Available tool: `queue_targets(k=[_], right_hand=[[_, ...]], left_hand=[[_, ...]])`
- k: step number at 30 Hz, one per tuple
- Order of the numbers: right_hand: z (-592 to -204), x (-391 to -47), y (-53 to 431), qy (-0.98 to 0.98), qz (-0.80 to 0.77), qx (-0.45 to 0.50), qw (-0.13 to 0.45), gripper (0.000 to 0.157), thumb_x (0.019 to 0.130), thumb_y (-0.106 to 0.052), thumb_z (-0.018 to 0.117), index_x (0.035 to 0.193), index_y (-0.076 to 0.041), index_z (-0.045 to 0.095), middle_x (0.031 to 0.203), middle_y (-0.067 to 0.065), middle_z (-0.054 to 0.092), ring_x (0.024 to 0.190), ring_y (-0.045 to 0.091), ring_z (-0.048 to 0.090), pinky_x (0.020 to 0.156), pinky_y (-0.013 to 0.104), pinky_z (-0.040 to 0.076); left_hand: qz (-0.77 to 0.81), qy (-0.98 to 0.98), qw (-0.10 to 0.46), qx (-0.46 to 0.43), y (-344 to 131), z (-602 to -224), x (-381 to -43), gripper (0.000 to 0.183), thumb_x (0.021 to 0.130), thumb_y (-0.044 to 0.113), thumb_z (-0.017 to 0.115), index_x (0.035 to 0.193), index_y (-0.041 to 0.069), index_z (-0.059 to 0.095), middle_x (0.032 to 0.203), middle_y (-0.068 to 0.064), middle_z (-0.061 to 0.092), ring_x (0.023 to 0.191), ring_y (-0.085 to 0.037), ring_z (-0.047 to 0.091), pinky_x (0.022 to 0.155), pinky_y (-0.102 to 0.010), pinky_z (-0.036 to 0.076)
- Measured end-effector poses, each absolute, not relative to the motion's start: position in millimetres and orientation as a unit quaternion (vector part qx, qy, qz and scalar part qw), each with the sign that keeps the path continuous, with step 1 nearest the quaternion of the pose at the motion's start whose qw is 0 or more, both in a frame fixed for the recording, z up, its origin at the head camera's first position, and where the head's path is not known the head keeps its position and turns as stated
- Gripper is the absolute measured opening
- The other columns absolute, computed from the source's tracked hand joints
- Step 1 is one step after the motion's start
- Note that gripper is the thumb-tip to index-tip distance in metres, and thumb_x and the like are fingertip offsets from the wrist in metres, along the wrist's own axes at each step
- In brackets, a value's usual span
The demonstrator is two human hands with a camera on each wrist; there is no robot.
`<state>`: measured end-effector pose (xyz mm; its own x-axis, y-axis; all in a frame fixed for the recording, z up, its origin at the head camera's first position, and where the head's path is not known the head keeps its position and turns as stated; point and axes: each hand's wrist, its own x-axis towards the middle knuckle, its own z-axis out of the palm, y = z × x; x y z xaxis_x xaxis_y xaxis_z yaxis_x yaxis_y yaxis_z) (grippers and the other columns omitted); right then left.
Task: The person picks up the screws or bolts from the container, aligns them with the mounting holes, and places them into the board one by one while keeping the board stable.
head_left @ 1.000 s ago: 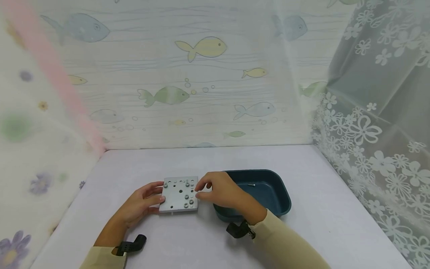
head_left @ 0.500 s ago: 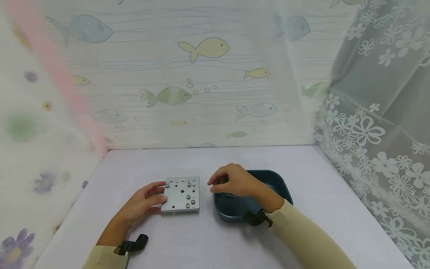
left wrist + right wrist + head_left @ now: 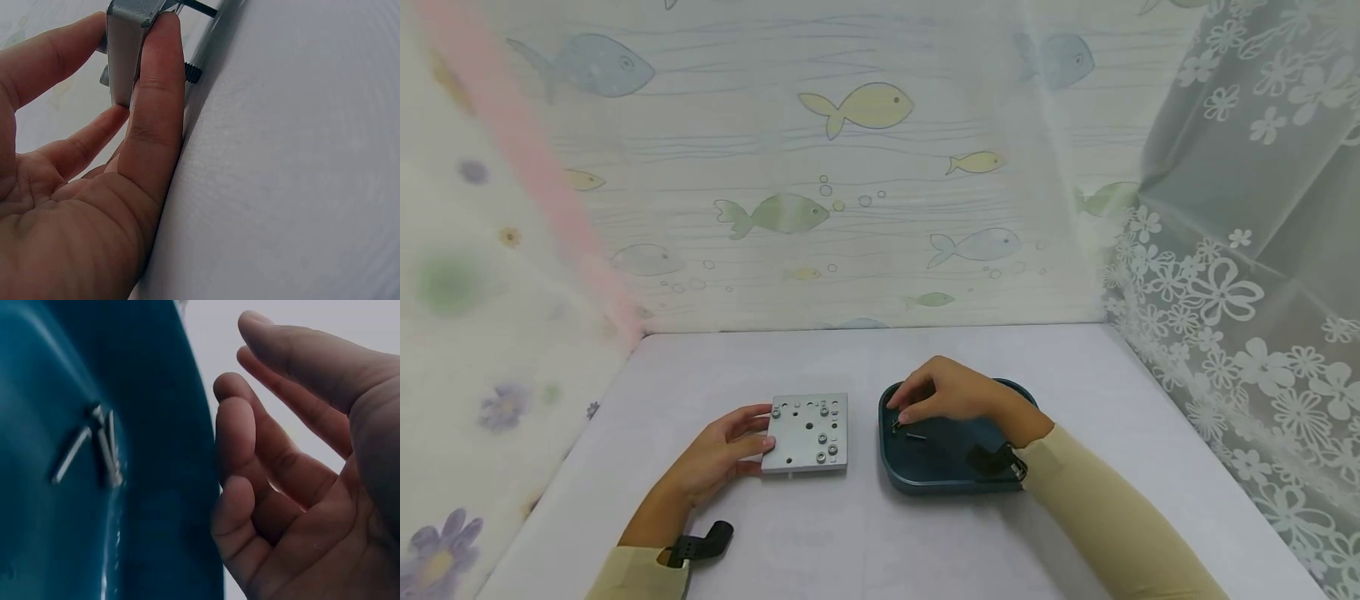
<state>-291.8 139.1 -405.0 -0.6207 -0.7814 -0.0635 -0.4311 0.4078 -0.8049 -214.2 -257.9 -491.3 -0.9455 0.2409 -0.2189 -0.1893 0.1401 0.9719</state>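
My left hand (image 3: 726, 446) grips a square silver metal plate (image 3: 792, 442) by its left edge, thumb on the top face. The plate has several holes and several socket-head screws (image 3: 832, 450) standing in it. From the left wrist, threaded screw ends (image 3: 194, 72) show sticking out beneath the plate (image 3: 125, 59). My right hand (image 3: 951, 390) hangs over the left end of a dark blue tray (image 3: 940, 485), fingertips close above loose screws (image 3: 916, 437). In the right wrist view its fingers are loosely bent, thumb apart, nothing between them, with several screws (image 3: 72, 455) lying on the tray floor.
Both stand on a white-covered table (image 3: 805, 542), the tray just right of the plate. A fish-patterned curtain (image 3: 880, 250) hangs behind the table's back edge, and a sheer floral curtain (image 3: 1247, 333) borders the right side. Each wrist wears a black camera strap (image 3: 700, 543).
My right hand has moved right, away from the plate's right edge, and then down into the tray over the screws. The left hand keeps its grip on the plate.
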Motion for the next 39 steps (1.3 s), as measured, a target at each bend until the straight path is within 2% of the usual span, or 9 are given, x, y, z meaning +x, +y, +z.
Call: queue_targets(k=[4, 12, 17, 23, 39], right_hand=[[-411, -298, 144, 0.809, -0.390, -0.376, 0.226, 0.026, 0.093, -0.018, 0.078, 0.119, -0.010, 0.078, 0.112, 0.010, 0.078, 0.097, 0.016, 0.072, 0.085, 0.028, 0.060], [-420, -305, 148, 0.829, -0.344, -0.358, 0.258, 0.028, 0.095, -0.017, 0.076, 0.121, -0.009, 0.077, 0.088, 0.004, 0.078, 0.075, 0.015, 0.071, 0.068, 0.030, 0.059], [-427, -306, 149, 0.839, -0.323, -0.342, 0.273, 0.030, 0.094, -0.013, 0.076, 0.124, -0.007, 0.075, 0.085, 0.002, 0.078, 0.074, 0.015, 0.072, 0.067, 0.030, 0.059], [-431, -307, 150, 0.857, -0.303, -0.328, 0.257, 0.030, 0.093, -0.012, 0.077, 0.123, -0.009, 0.076, 0.081, -0.002, 0.078, 0.071, 0.014, 0.072, 0.066, 0.030, 0.058], [-434, -303, 146, 0.884, -0.283, -0.281, 0.245, 0.025, 0.092, -0.012, 0.078, 0.117, -0.009, 0.077, 0.083, -0.005, 0.077, 0.071, 0.015, 0.074, 0.068, 0.030, 0.060]], left_hand=[[0.654, 0.738, 0.165, 0.014, -257, -490, -213, 0.078, 0.092, 0.026, 0.079, 0.158, 0.015, 0.037, 0.161, -0.019, 0.040, 0.115, -0.030, 0.067, 0.087, -0.042, 0.062], [0.651, 0.741, 0.165, 0.008, -256, -488, -212, 0.078, 0.092, 0.027, 0.079, 0.158, 0.017, 0.038, 0.160, -0.018, 0.041, 0.116, -0.029, 0.067, 0.088, -0.041, 0.062], [0.655, 0.737, 0.167, 0.008, -256, -490, -213, 0.078, 0.092, 0.026, 0.079, 0.158, 0.017, 0.038, 0.160, -0.018, 0.040, 0.116, -0.029, 0.067, 0.088, -0.041, 0.062], [0.655, 0.737, 0.166, 0.010, -257, -490, -213, 0.077, 0.093, 0.026, 0.079, 0.158, 0.017, 0.038, 0.160, -0.018, 0.040, 0.116, -0.029, 0.067, 0.087, -0.040, 0.062], [0.656, 0.737, 0.164, 0.011, -256, -490, -212, 0.078, 0.092, 0.025, 0.079, 0.157, 0.016, 0.038, 0.159, -0.018, 0.041, 0.115, -0.029, 0.067, 0.086, -0.039, 0.062]])
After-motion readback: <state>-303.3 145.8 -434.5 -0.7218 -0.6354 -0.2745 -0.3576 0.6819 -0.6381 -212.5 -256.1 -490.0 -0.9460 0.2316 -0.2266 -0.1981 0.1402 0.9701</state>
